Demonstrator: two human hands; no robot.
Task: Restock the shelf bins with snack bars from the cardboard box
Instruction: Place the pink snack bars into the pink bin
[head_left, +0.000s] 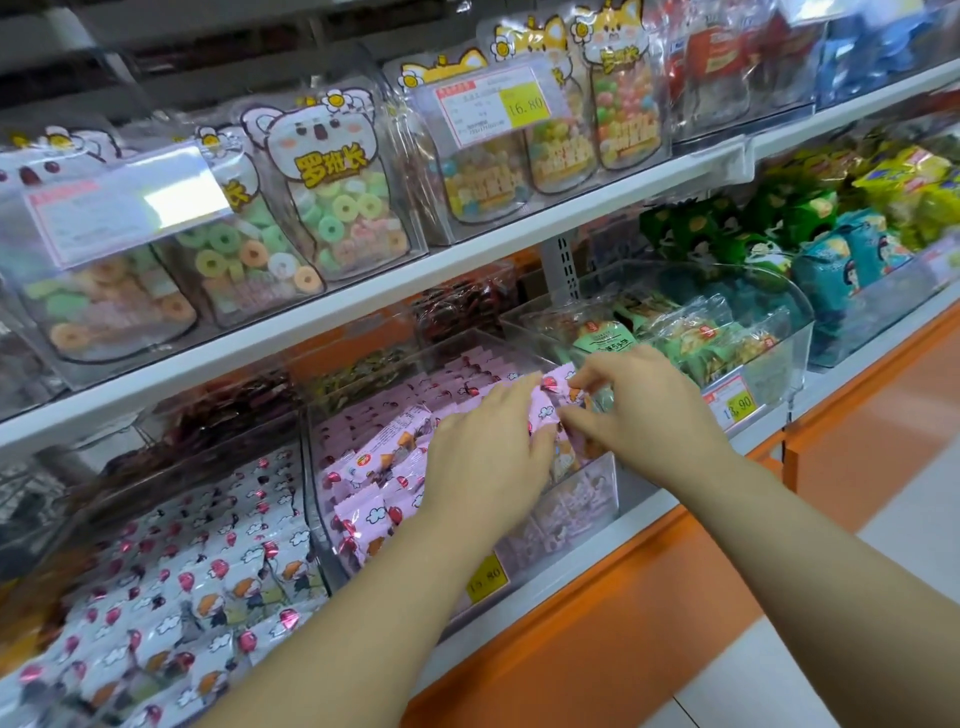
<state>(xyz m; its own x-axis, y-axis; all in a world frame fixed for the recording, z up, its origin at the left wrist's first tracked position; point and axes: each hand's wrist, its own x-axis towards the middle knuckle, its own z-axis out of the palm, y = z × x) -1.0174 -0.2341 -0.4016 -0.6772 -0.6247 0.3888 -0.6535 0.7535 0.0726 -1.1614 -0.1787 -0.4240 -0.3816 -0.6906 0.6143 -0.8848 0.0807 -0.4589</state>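
Head view: two hands reach into one clear bin heaped with uncountable pink packets. The left hand lies flat-fingered on them, and the right hand pinches one pink snack bar.

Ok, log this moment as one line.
left hand: flat on pink packets | right hand: pinches pink packets | place: middle clear bin | cardboard box: not in view
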